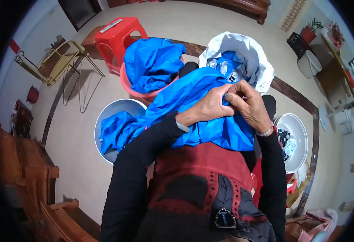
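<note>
A large piece of shiny blue fabric (187,94) lies across my lap, and one end of it trails into the white bucket (100,115) at the left. My left hand (211,105) pinches a fold of this fabric, thumb against the fingers. Close against it, my right hand (249,104) is closed at the same fold, fingers bent and fingertips together. Whether a small part sits between the fingertips is hidden. A bracelet circles my right wrist and a pale bangle my left.
More blue fabric fills a pink basin (125,82) beside a red stool (122,30). An open white sack (261,60) with blue and silvery material stands ahead. At the right, a white bowl (302,137) holds small black pieces. A wooden chair (28,177) is at the left.
</note>
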{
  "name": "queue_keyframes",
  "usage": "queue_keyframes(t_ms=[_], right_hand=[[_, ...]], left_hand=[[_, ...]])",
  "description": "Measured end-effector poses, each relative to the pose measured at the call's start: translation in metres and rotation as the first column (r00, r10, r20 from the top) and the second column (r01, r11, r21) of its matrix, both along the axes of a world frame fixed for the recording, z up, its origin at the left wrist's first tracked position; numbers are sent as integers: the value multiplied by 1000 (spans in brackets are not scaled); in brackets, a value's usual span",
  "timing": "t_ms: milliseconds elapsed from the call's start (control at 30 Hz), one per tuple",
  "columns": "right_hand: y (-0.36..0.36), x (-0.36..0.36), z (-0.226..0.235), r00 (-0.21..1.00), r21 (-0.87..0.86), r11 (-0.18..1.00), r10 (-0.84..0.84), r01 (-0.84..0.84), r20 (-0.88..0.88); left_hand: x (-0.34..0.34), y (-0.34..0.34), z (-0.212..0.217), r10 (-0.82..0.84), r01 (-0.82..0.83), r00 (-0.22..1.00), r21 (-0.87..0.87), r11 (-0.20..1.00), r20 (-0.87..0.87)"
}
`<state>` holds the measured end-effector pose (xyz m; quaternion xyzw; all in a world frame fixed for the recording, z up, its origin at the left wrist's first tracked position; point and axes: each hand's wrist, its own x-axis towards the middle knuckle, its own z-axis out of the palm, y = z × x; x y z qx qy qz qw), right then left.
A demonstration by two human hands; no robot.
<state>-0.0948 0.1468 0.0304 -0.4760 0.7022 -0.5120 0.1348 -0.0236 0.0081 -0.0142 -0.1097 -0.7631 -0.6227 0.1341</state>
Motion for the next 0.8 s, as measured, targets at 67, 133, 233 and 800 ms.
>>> queue_keyframes(t_ms=[67,133,233,800], right_hand=[[5,-3,0,989,15,999,-35,38,-142],[4,0,-3,995,36,998,-44,47,-87],[1,0,-5,999,43,998,-50,49,17],[13,-6,1,966,36,985,161,-172,204]], left_hand=[[2,-4,-1,6,-6,1000,14,1000,-18],[4,-2,-1,-14,15,1000,31,999,-28],[11,-5,2,26,-26,999,27,999,-22],[10,3,-6,69,-69,996,5,998,-56]])
